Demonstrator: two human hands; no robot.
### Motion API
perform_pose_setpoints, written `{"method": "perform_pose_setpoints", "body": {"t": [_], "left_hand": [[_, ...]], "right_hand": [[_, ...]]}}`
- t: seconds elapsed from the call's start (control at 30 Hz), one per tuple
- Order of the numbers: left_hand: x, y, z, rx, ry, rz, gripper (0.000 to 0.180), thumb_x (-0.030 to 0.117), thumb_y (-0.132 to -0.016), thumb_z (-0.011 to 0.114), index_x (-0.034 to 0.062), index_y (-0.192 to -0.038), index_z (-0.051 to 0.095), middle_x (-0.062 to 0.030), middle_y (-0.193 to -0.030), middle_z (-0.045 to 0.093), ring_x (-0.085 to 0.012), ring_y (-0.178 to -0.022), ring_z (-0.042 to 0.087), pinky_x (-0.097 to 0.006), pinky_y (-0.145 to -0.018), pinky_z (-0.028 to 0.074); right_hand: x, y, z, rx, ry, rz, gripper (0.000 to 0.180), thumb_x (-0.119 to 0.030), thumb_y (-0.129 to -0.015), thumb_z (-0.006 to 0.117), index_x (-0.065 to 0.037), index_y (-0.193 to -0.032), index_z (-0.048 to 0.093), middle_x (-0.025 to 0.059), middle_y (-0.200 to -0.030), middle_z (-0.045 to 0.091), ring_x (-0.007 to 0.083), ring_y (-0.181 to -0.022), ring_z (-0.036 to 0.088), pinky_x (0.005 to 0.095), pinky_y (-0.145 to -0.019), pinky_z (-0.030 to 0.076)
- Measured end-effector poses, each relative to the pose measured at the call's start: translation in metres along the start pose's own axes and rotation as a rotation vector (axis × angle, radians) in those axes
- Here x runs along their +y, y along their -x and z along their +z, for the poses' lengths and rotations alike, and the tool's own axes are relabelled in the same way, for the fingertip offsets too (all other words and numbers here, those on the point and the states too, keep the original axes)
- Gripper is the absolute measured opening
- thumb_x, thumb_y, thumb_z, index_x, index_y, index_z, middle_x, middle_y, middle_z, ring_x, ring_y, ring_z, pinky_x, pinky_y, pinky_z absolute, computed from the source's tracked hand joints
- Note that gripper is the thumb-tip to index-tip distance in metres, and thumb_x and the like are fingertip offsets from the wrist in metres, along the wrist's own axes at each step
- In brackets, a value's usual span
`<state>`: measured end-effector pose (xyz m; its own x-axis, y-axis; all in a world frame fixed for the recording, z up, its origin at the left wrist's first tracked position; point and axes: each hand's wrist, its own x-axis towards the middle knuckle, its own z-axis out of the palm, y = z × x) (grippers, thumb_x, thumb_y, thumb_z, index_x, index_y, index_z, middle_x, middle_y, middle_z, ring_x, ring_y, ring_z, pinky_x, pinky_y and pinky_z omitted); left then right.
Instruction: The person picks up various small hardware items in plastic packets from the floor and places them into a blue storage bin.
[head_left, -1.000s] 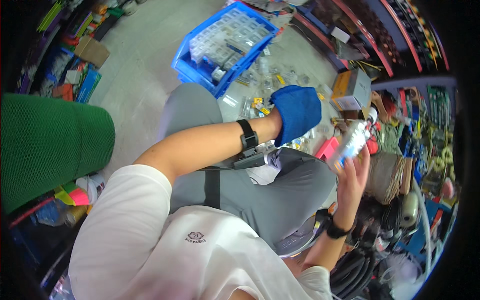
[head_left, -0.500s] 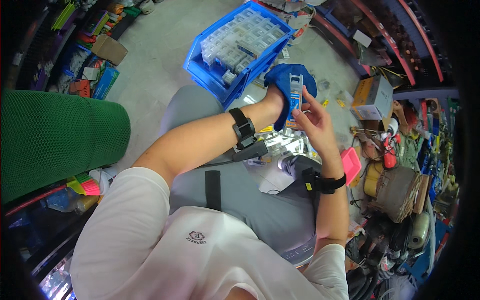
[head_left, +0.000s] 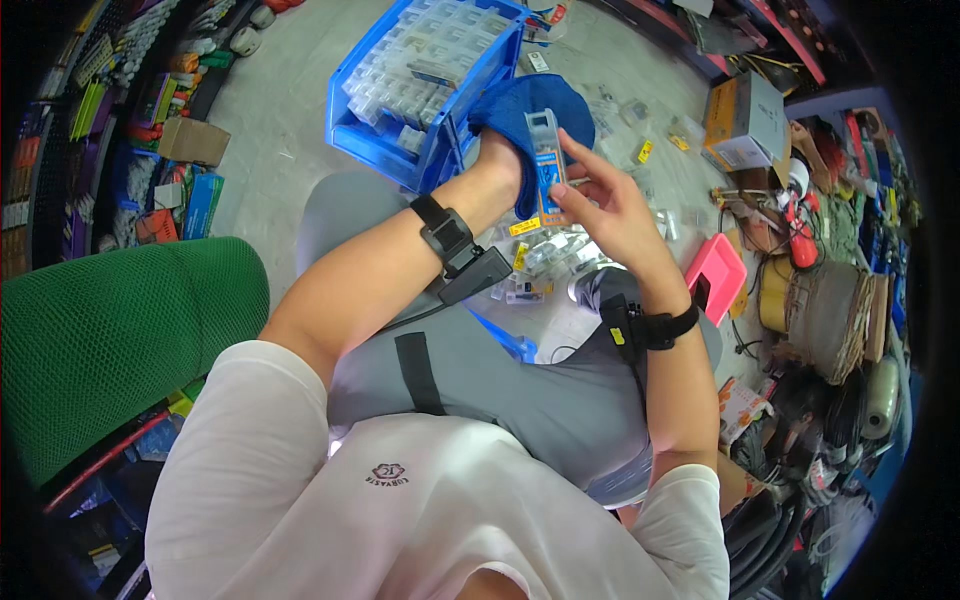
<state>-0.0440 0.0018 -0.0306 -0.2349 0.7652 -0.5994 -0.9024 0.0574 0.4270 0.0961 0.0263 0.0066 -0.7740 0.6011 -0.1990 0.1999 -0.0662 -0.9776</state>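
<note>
A blue cloth [head_left: 540,97] covers the fingers of my left hand [head_left: 497,165] and is held up in the air; how the fingers bend beneath it is hidden. Against the cloth's right side stands a slim clear plastic case [head_left: 546,165] with a blue and orange label, tilted slightly. My right hand [head_left: 607,205] pinches this case at its right edge between thumb and fingers. Below both hands, several small clear packages [head_left: 560,250] with yellow labels lie scattered on the floor.
A blue bin [head_left: 345,120] full of similar clear cases stands ahead on the left. A pink tray [head_left: 717,272] and a cardboard box [head_left: 745,120] are on the right, near wire spools [head_left: 822,300]. A green mesh roll [head_left: 140,330] lies at left, beside stocked shelves.
The view has shifted, so the bin and both hands sit further left in the picture. More of the scattered packages shows. Cloth and case are still held together.
</note>
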Motion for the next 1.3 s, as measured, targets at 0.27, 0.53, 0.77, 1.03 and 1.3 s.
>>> {"method": "perform_pose_setpoints", "body": {"t": [0.27,0.53,0.77,1.03,1.3], "left_hand": [[0.024,-0.02,-0.021,-0.168,-0.052,0.326,0.028,0.039,-0.081,0.046,0.0116,-0.079,0.054,-0.0057,-0.072,0.055,-0.0211,-0.067,0.054,-0.035,-0.063,0.046],[0.021,0.012,-0.007,-0.149,-0.2,0.288,0.038,0.038,-0.088,0.033,0.0084,-0.102,0.053,-0.0119,-0.099,0.057,-0.0281,-0.091,0.055,-0.042,-0.083,0.045],[0.063,-0.028,-0.053,-0.648,-0.209,0.137,0.05,0.041,-0.084,0.033,0.0033,-0.114,0.05,-0.0173,-0.114,0.052,-0.0326,-0.102,0.051,-0.045,-0.09,0.04],[0.049,-0.009,-0.025,-0.523,-0.411,0.271,0.045,0.036,-0.086,0.036,-0.0008,-0.106,0.053,-0.0159,-0.106,0.056,-0.0286,-0.097,0.053,-0.038,-0.088,0.041],[0.021,-0.002,0.016,-0.578,-0.242,0.328,0.028,0.026,-0.083,0.044,0.0039,-0.094,0.056,-0.0111,-0.094,0.059,-0.024,-0.089,0.055,-0.036,-0.08,0.044]], "right_hand": [[0.017,-0.006,0.02,0.18,0.008,-0.148,0.035,-0.019,-0.076,0.067,-0.004,-0.102,0.05,0.0087,-0.085,0.059,0.0139,-0.07,0.059,0.0264,-0.06,0.047],[0.026,-0.019,0.028,0.409,-0.103,-0.249,0.031,-0.01,-0.071,0.067,-0.001,-0.096,0.052,0.014,-0.085,0.06,0.0177,-0.066,0.059,0.0301,-0.06,0.048],[0.014,-0.02,0.032,0.501,0.143,-0.366,0.025,-0.014,-0.07,0.066,-0.001,-0.09,0.056,0.0163,-0.08,0.055,0.0271,-0.069,0.057,0.0357,-0.066,0.046],[0.019,-0.016,0.01,0.497,0.259,-0.447,0.024,-0.009,-0.07,0.063,-0.005,-0.093,0.057,0.0173,-0.089,0.052,0.0336,-0.085,0.052,0.0396,-0.074,0.043],[0.01,-0.005,-0.023,0.457,0.263,-0.509,0.027,0.0,-0.07,0.064,-0.005,-0.096,0.059,0.0122,-0.093,0.053,0.0265,-0.086,0.054,0.0318,-0.074,0.044]]}}
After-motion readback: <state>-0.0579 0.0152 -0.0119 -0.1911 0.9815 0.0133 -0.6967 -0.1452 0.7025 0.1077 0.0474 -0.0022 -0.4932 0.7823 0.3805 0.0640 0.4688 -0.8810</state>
